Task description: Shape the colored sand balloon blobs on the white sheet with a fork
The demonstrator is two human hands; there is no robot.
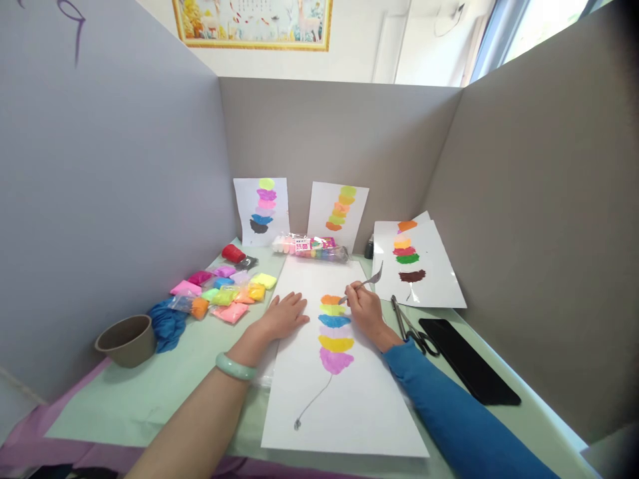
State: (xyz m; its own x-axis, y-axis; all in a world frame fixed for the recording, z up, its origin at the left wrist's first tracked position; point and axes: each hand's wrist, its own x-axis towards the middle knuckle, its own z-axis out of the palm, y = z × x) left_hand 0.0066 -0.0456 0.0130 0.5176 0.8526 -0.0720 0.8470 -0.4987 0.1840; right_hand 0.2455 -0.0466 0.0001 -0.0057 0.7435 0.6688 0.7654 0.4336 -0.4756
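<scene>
My left hand (288,315) lies flat with fingers stretched out on the left edge of a large white sheet (344,426). In my right hand (367,309) is a small metal fork (373,278), its tines pointing up and away to the right. The fork's handle end touches or hovers over the orange patch (331,300) at the top of a column of coloured patches; which one I cannot tell. Below it come yellow-green, blue, pale lilac, yellow and a pink-purple patch (336,360), from which a thin drawn line runs down to a small dark scribble.
Several packets of coloured clay (229,295) lie at left, beside a blue cloth (168,324) and a brown pot (128,340). A clay pack (310,247) lies behind the sheet. Scissors (414,332), a black phone (469,361) and painted sheets (439,266) are at right. Grey panels (339,133) enclose the table.
</scene>
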